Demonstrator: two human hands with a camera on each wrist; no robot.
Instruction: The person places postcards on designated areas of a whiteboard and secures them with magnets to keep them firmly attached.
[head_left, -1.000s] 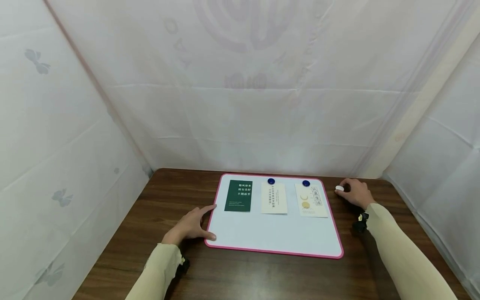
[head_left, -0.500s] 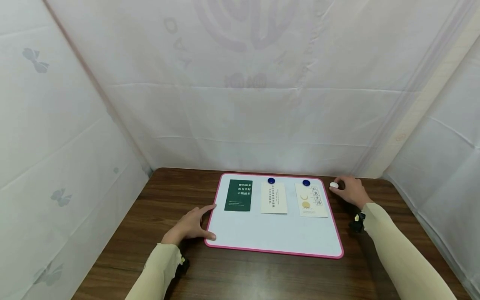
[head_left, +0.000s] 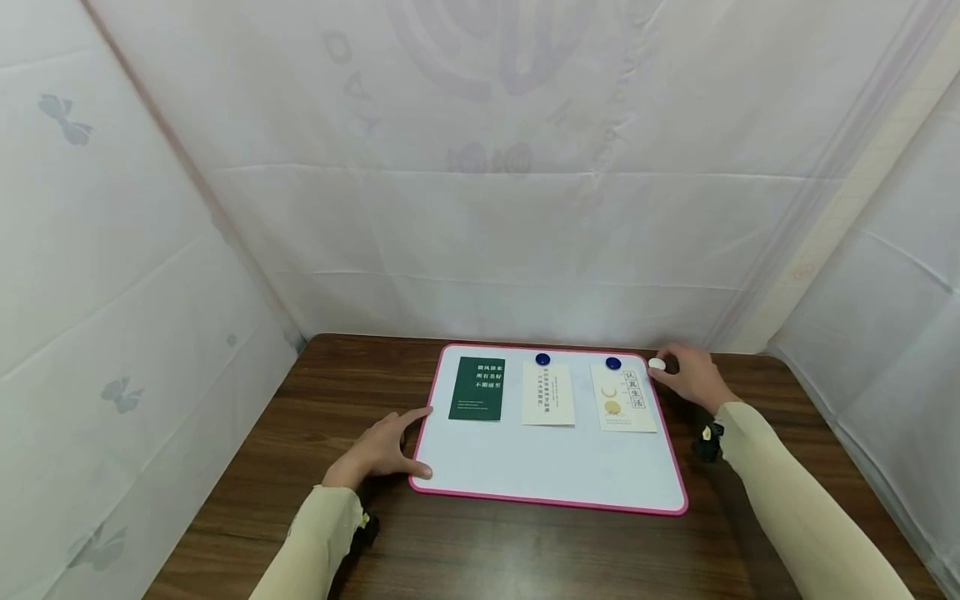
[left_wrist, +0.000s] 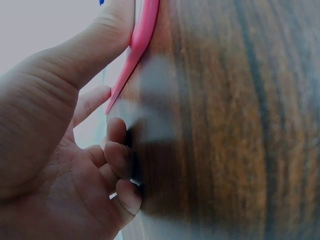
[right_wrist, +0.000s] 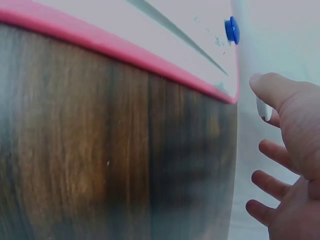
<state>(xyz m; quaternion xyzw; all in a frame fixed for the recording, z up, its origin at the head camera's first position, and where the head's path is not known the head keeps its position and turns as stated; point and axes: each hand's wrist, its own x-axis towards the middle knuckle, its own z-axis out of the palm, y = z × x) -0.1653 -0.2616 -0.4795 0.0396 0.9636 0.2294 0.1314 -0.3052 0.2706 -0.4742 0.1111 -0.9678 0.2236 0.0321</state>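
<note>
In the head view a pink-edged whiteboard point(head_left: 540, 467) lies on the table. My left hand point(head_left: 381, 447) is at its left side, fingers spread, with thumb and index fingertip touching the edge; the other fingertips point(left_wrist: 119, 159) sit by the wood. My right hand point(head_left: 693, 377) pinches a round white magnet point(head_left: 657, 363) between thumb and index finger, close to the board's top right corner. The right wrist view shows this magnet point(right_wrist: 264, 107) partly behind the thumb. On the board are a green card point(head_left: 477, 389), a cream card point(head_left: 548, 396) and a moon-print card point(head_left: 625, 402).
One blue magnet point(head_left: 542, 360) sits at the top of the cream card, and another blue magnet point(head_left: 613, 364) at the top of the moon-print card. Dark wood table point(head_left: 480, 554) surrounds the board. White cloth point(head_left: 465, 250) hangs along the back and both sides.
My right hand has moved left with the white magnet, from the table beside the board to its top right corner. The left hand has stayed at the left edge.
</note>
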